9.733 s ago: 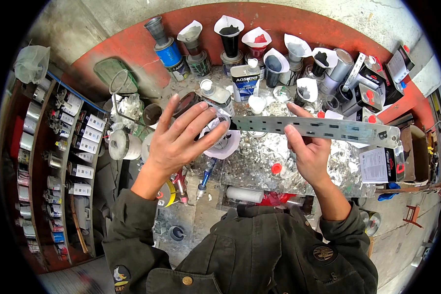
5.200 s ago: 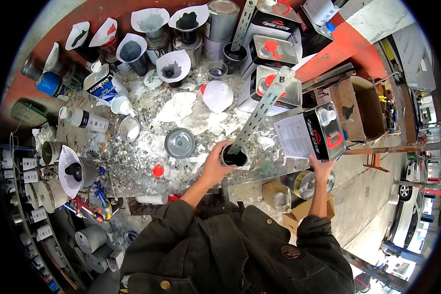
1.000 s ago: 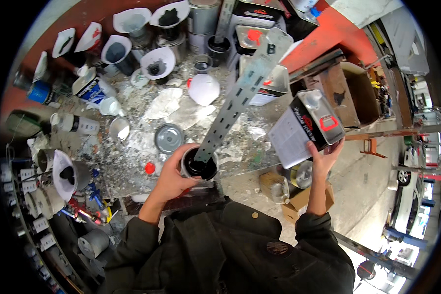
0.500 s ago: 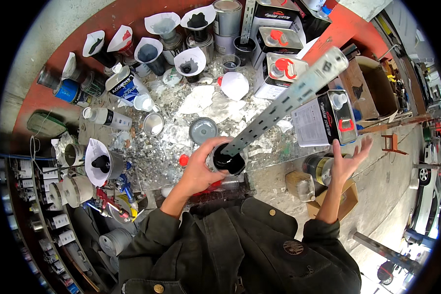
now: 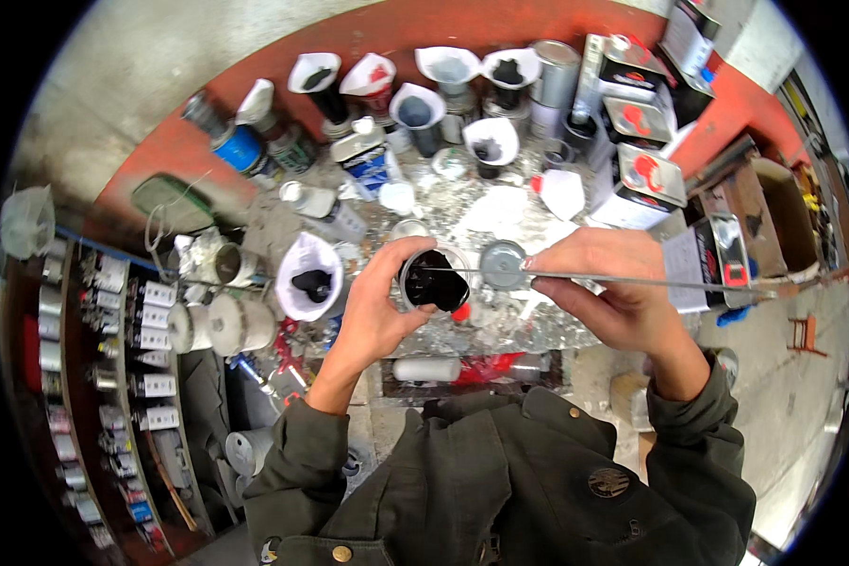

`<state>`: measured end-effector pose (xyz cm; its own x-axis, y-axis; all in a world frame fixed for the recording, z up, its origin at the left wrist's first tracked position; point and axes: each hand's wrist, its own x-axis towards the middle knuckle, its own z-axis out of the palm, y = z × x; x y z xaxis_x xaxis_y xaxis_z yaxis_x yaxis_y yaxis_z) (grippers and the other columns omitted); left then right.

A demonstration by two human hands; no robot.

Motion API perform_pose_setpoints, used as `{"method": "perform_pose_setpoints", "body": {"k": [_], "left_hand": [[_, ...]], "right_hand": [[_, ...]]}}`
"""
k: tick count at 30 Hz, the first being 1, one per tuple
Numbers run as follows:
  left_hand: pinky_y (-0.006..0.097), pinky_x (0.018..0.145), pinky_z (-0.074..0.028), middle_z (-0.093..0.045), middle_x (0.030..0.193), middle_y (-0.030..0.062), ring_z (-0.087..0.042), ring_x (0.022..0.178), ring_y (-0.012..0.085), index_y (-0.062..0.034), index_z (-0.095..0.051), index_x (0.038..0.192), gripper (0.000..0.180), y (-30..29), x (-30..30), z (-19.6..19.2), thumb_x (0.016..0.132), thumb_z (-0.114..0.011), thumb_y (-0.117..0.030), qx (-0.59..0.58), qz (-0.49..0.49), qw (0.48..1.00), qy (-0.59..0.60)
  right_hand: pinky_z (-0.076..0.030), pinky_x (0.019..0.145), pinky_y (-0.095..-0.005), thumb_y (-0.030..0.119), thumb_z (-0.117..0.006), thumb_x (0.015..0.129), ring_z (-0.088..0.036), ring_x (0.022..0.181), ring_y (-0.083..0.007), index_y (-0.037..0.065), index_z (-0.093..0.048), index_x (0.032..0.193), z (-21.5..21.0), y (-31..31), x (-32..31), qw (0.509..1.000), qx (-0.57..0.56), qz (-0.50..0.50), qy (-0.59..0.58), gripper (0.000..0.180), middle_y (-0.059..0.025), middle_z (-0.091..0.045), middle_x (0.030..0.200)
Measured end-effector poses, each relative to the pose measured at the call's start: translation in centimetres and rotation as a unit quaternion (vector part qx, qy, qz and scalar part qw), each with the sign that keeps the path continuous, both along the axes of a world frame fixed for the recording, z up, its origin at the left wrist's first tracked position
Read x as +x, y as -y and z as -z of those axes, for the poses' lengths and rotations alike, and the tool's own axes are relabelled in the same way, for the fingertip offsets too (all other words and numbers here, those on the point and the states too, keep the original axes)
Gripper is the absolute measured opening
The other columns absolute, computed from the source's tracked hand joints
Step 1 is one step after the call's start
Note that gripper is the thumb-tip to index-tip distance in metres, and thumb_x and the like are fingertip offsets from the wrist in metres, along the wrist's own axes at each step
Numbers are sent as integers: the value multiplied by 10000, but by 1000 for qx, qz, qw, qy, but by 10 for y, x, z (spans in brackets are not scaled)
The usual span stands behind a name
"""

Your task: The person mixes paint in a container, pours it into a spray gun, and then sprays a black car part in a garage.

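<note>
My left hand is wrapped around a clear cup of black paint, held above the near side of the table. A long flat metal mixing stick, seen nearly edge-on, runs to the right from the cup. Its left end dips into the cup over the paint. My right hand grips the stick between thumb and fingers, a little right of the cup. Just beyond those fingertips lies a round grey lid on the paint-spattered table.
Several cups with white paper strainers, such as one with black residue, stand left and along the back. Square metal cans with red caps are at the right. A shelf of cans fills the lower left.
My right hand, open and away from the stick before, now holds it. The stick has turned from broad face to thin edge. My view has swung left.
</note>
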<state>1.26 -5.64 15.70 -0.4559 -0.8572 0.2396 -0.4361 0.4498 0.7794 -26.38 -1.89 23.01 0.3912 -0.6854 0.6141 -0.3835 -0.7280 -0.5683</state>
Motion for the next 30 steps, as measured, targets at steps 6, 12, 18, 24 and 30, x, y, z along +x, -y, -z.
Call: {"method": "perform_pose_setpoints", "body": {"k": [6,12,18,24,30], "left_hand": [[347,1019,-442,-623,1266,100,-593,1178,242,-50,-563,1278,699,0,56,-17,614,-765,40,-8,-73,997,17],[362,1010,-452,-621,1258,118,-603,1164,288,-64,-577,1261,693,-2,96,-34,603,-767,43,-64,-114,989,66],[398,1020,-444,-605,1257,133,-561,1192,334,-63,-582,1249,691,5,126,-42,592,-750,71,-91,-152,972,154],[450,1088,-361,-581,1231,92,-513,1193,327,-100,-598,1232,657,15,142,-31,607,-668,90,-198,-166,907,331],[523,1129,-294,-575,1216,63,-515,1196,283,-136,-604,1220,620,12,144,-21,636,-655,66,-305,-160,835,429]], "right_hand": [[-493,551,-315,-34,-754,754,-665,647,-253,23,-709,1036,8,10,54,995,-10,-82,51,291,-123,-700,806],[-518,564,-318,-66,-744,751,-677,676,-256,-1,-698,1024,19,31,81,991,-56,-97,72,285,-138,-704,827],[-512,621,-294,-47,-721,824,-668,728,-187,14,-721,1073,40,46,103,975,39,-63,210,256,-96,-711,859],[-497,646,-261,-23,-691,885,-639,765,-127,-10,-711,1110,65,48,118,931,165,-62,320,226,-83,-700,924],[-513,661,-247,-7,-668,910,-635,776,-109,-10,-707,1115,75,46,114,929,194,-58,309,208,-71,-693,929]]}}
